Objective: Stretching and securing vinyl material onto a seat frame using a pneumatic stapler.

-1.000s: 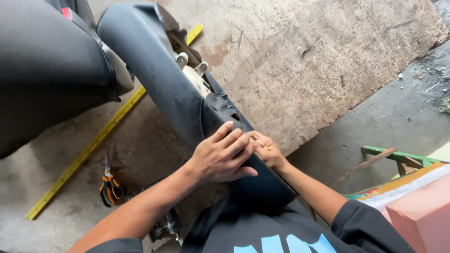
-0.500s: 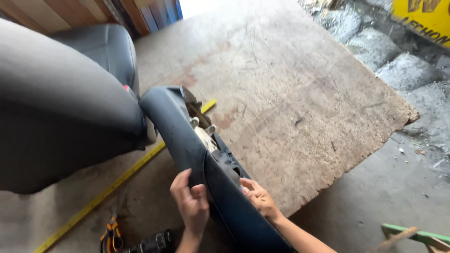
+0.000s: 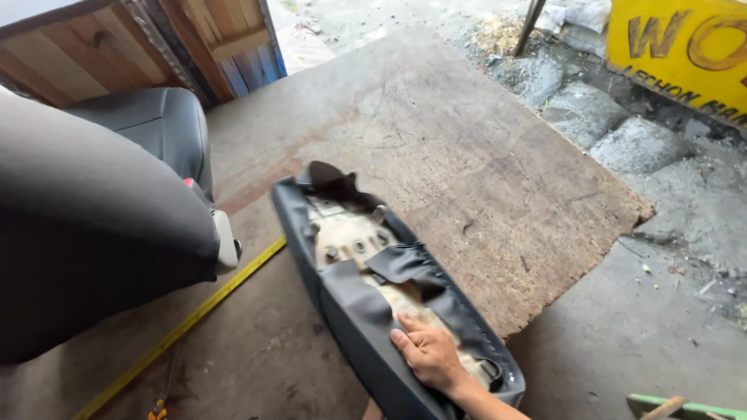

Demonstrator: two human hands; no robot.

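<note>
Item: motorcycle seat (image 3: 373, 311), upside down, lying on concrete floor (image 3: 257, 350) against edge of plywood board (image 3: 482, 155); pale base showing between loose dark vinyl cover (image 3: 354, 307) flaps.

Hand (image 3: 428, 354): only one showing, side unclear; lying flat, fingers spread, pressing cover onto base, grip open, clasping nothing. Other hand not showing.

Handling note: keeping palm flat and pulling vinyl evenly taut, likely avoiding wrinkles.

Nearby: yellow tape measure (image 3: 194, 315), grey car seat (image 3: 93, 233), yellow sign (image 3: 685, 47).
</note>
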